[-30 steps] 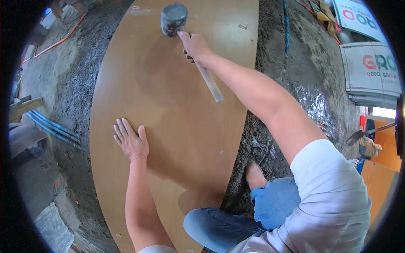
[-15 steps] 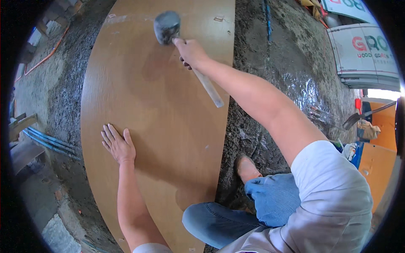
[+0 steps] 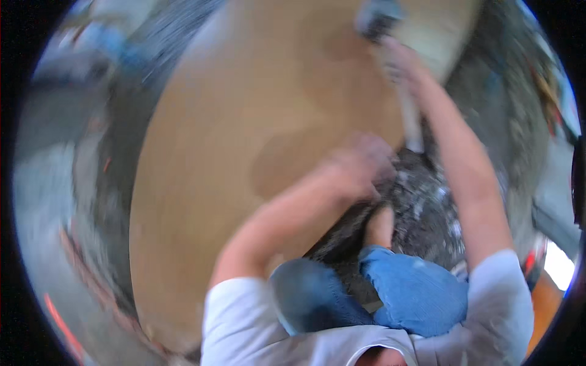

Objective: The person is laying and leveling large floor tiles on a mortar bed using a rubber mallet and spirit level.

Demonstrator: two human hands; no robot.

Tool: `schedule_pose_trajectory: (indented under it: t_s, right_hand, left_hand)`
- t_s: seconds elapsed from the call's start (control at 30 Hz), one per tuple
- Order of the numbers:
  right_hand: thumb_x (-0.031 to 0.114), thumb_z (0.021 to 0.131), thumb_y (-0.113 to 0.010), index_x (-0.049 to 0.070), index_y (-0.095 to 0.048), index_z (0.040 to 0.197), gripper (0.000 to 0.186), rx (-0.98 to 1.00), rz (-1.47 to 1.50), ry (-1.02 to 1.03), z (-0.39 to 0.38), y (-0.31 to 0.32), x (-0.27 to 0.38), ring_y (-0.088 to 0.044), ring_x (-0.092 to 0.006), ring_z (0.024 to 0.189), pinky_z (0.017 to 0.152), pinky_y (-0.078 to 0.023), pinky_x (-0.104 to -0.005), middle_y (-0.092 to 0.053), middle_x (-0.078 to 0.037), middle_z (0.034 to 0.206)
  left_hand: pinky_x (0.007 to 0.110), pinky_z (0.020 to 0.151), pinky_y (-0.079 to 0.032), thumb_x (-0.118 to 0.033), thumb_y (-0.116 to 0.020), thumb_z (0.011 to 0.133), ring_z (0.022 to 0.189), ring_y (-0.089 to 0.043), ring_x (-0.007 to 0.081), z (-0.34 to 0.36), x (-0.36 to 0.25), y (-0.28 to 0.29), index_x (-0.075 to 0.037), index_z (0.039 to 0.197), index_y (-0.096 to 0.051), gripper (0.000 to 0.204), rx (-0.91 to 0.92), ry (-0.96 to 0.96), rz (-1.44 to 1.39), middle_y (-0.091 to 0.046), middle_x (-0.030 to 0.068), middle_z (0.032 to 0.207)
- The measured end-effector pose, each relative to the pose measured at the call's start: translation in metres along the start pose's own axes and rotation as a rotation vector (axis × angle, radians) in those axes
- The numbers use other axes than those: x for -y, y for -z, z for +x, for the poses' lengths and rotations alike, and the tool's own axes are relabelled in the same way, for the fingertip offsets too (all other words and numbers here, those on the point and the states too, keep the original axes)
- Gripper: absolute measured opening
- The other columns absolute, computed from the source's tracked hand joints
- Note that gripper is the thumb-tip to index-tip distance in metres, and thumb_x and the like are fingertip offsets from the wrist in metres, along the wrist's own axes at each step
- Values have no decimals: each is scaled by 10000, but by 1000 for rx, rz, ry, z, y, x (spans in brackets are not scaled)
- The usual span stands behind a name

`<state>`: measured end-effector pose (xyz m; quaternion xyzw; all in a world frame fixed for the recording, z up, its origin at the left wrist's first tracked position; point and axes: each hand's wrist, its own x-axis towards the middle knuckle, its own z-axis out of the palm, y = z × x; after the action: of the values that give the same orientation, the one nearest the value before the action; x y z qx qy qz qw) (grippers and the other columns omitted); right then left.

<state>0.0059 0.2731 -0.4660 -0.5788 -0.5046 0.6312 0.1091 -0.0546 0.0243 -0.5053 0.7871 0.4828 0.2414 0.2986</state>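
Observation:
A large tan, wood-look panel [image 3: 213, 158] lies flat on dark, wet-looking mortar. At the far right part of it, my right hand [image 3: 404, 61] is closed round the handle of a mallet [image 3: 379, 19] with a thick grey head. The head points away from me, and the pale handle runs back toward the panel's right edge. My left hand [image 3: 370, 161] is near that same edge, with the forearm reaching across the panel. Motion smears its fingers, so I cannot make out their pose or whether it touches the panel.
Rough dark mortar [image 3: 427, 195] borders the panel on the right, close to my bare foot [image 3: 381, 227] and bent knees. More grey ground [image 3: 116, 213] runs along the left side. A blurred orange-red strip [image 3: 64, 326] shows at the lower left.
The view has shifted and turned. My left hand has left its flat place on the panel and swung right to the panel's edge. The mallet is still in my right hand.

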Motion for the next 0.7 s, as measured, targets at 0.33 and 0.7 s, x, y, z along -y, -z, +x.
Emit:
schedule_pose_trajectory:
  t_s: [0.33,0.7]
  right_hand:
    - [493,931,-505,80,-595,1160,481,238,-274,250,-125,-133,-40,-393,-79,447,392,-317,-246,-430,28,601]
    - [463,936,-504,85,-609,1099,424,514,-386,386,-171,-272,-47,-402,-66,431,387,-320,-229,-441,24,574]
  left_hand:
    - [510,1127,-194,-274,-536,859,1311,-310,466,-292,42,38,77,1270,-454,547,-721,1236,655,-393,298,1376]
    - [518,1133,-135,-490,-408,938,1409,-164,397,-511,11,27,64,1421,-273,748,-1130,2107,524,-209,258,1506]
